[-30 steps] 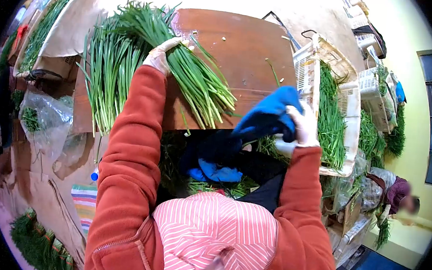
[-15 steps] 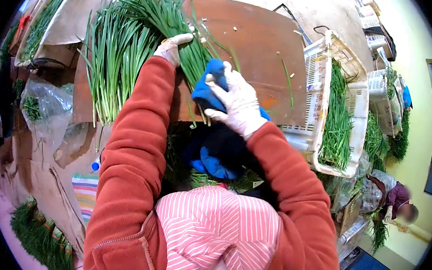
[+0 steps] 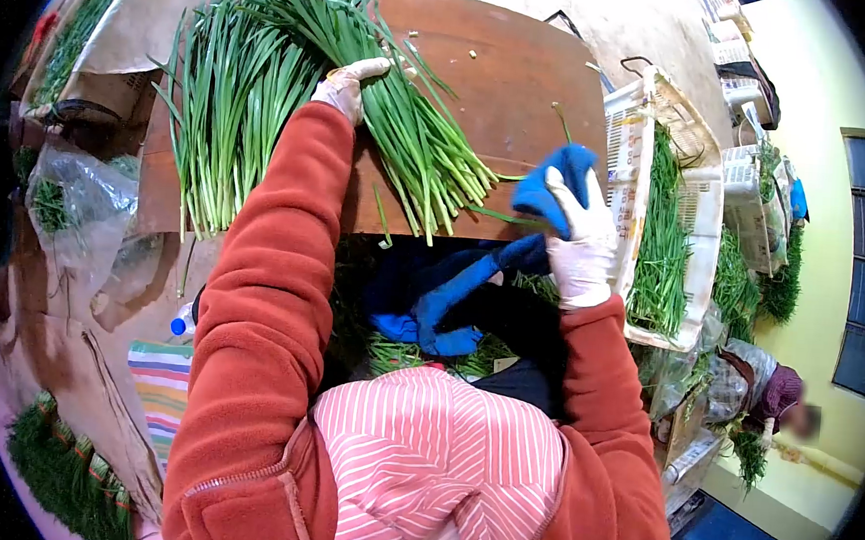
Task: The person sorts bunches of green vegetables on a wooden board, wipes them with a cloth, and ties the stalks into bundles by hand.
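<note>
My left hand (image 3: 350, 86), in a pale glove, is closed around a bunch of garlic chives (image 3: 416, 148) on the brown board (image 3: 506, 85). The bunch lies slanted, white-green stem ends toward the board's near edge. Under and left of it spreads a larger pile of garlic chives (image 3: 231, 146). My right hand (image 3: 585, 243), also gloved, grips a blue cloth (image 3: 555, 190) past the stem ends, right of the bunch. A few loose stalks lie between the cloth and the bunch. Whether the cloth joins the blue fabric (image 3: 456, 297) below, I cannot tell.
A white plastic crate (image 3: 711, 229) holding greens stands at the right. Plastic bags (image 3: 81, 205) hang at the left, and tied bundles of greens (image 3: 67, 470) lie at lower left. Another person (image 3: 779, 400) is at the far right. Small trimmings dot the board.
My right hand has moved right with the blue cloth, from over the stem ends to beyond them, uncovering the stems. My left hand keeps its hold on the bunch.
</note>
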The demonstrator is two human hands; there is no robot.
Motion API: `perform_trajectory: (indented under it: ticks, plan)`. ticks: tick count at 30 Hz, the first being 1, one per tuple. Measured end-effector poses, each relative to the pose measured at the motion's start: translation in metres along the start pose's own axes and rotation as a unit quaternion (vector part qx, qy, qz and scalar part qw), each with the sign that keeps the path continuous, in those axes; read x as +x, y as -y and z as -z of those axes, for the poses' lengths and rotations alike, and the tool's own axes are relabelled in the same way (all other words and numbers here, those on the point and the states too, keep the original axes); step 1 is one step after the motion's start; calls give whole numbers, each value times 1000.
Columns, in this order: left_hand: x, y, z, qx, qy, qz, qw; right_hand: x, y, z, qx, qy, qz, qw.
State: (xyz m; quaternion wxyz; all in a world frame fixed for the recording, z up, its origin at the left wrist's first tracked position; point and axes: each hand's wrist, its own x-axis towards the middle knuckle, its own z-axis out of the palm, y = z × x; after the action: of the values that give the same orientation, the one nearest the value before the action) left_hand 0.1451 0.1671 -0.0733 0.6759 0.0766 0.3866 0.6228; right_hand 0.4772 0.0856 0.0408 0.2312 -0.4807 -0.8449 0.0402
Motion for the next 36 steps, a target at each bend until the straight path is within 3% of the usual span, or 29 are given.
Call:
perform_trajectory:
  ticks: [1,3,5,7,9,11,13,15,19,21,22,23,25,27,29,31,33,34,36]
  plan:
    - [-1,0,1,2,-1,3,1000,8,22,-3,-21,-10,37,999]
    - [-2,-2,-2,11,-2,-6,1000,15,49,-19,-140,70,148,977]
    - [-8,-4,-6,-1,9,4,1000,7,47,-72,-198,175,114,958]
    - [-23,-8,-17,-27,7,2,1000,14,35,-78,-206,137,127,961]
    - [-15,-7,-6,-11,-3,35,999,13,17,-68,-304,149,175,925]
    - [-3,-5,4,-48,57,34,997,11,-4,-49,-341,205,114,910]
    - [-2,-2,2,-60,-5,-2,998,13,-16,-31,-377,237,-33,895]
    - [-4,-1,-1,-44,-4,-19,999,11,-10,-11,-358,201,-60,910]
    - [-18,-7,-12,-27,33,-8,999,20,40,-23,-261,69,81,959]
    - [-14,-4,-7,-27,25,-8,999,21,37,-76,-164,117,22,979]
    - [-14,-4,-6,-31,31,-3,999,20,35,-81,-153,86,64,982]
    - [-13,-6,-6,-35,37,2,999,14,22,-68,-230,152,151,949]
    - [-6,-1,-2,-31,16,-15,999,3,0,-46,-264,208,111,935]
    - [-5,1,-7,-34,-23,-43,998,-9,-27,-26,-312,216,-1,925]
    - [-5,5,-13,-1,-67,-78,995,-6,-27,-6,-295,154,-44,942]
    - [4,9,-9,-28,-80,-53,995,19,28,9,-173,61,0,983]
    - [5,9,-14,20,-118,-58,991,33,67,-11,-156,12,98,983]
    - [16,11,-2,23,-118,-60,991,37,86,-25,-177,34,121,976]
    - [48,22,33,228,-56,-181,955,37,94,-70,-177,88,93,976]
